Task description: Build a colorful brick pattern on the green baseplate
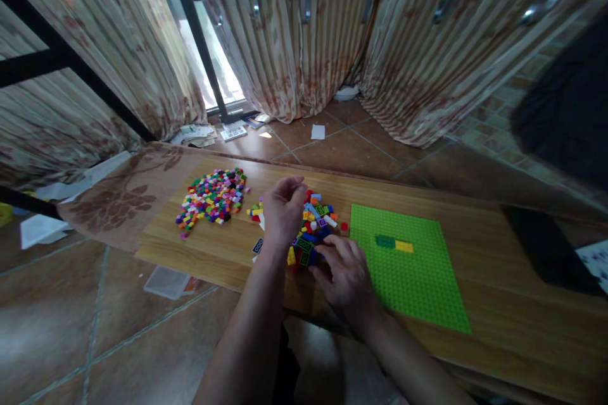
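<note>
A pile of larger toy building bricks (308, 220) in many colours lies on the wooden table, partly hidden by both hands. Over its left side is my left hand (284, 207), with thumb and fingers drawn together; whatever they hold, if anything, is hidden. My right hand (346, 271) touches the near right edge of the pile, thumb and forefinger apart beside dark blue bricks. To its right lies a green studded baseplate (418, 285). On the plate a dark green brick (385, 241) sits end to end with a yellow brick (404, 246).
A heap of small colourful bricks (213, 197) is on the left of the wooden table (247, 168). A single red brick (344, 226) lies by the plate. A black flat object (546, 250) is at the right. Below the table's near edge, a clear plastic tray (166, 281) rests on the floor.
</note>
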{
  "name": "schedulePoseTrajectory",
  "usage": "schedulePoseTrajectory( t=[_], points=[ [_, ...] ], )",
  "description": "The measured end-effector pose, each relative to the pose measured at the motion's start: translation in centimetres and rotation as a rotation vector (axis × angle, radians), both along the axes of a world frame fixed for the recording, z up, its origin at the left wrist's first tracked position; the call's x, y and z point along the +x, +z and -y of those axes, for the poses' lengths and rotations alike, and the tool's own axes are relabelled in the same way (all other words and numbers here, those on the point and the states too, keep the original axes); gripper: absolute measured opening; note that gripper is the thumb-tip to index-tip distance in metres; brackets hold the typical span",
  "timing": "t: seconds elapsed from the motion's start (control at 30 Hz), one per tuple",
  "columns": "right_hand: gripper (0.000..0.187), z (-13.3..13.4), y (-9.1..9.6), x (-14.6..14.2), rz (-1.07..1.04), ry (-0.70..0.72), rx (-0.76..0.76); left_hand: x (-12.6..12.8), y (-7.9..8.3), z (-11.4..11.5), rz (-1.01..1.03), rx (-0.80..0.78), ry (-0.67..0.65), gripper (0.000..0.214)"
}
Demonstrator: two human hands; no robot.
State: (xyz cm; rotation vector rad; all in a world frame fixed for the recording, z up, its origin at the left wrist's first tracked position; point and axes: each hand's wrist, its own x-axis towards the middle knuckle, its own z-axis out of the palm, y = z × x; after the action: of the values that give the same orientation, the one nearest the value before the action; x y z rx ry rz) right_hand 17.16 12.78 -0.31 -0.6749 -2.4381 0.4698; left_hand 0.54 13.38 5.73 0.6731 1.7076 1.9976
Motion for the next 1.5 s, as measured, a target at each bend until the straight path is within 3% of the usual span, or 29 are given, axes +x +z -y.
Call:
schedulePoseTrajectory(
  t=[0.3, 0.4, 0.57, 0.73, 1.0, 1.33, 1.5],
  points=[
    [0.023, -0.5, 1.3, 0.7, -0.188, -0.033, -0.126, 0.2, -0.2, 0.0, 0.004, 0.001, -0.083, 0.019],
    [0.022, -1.2, 1.8, 1.6, -0.261, -0.1, -0.16, 0.7, -0.3, 0.2, 0.002, -0.051, -0.262, 0.02],
    [0.022, -2.6, 2.4, 3.0, -0.339, -0.231, -0.178, 2.2, 0.2, 0.5, -0.121, -0.205, -0.719, 0.02],
    [0.023, -3.6, 2.7, 4.0, -0.352, -0.284, -0.208, 3.9, 0.5, 0.1, -0.092, -0.214, -0.924, 0.016],
    [0.033, -4.7, 2.8, 5.6, -0.193, -0.263, -0.164, 5.4, 0.1, -0.6, -0.18, -0.229, -0.962, 0.019],
    [0.024, -5.1, 2.7, 6.8, -0.122, -0.247, -0.122, 6.5, -0.7, -1.3, -0.203, -0.253, -1.005, 0.014],
    [0.026, -6.2, 2.8, 8.1, -0.1, -0.309, -0.121, 6.3, -1.5, -1.3, -0.298, -0.303, -0.917, 0.018]
  ],
)
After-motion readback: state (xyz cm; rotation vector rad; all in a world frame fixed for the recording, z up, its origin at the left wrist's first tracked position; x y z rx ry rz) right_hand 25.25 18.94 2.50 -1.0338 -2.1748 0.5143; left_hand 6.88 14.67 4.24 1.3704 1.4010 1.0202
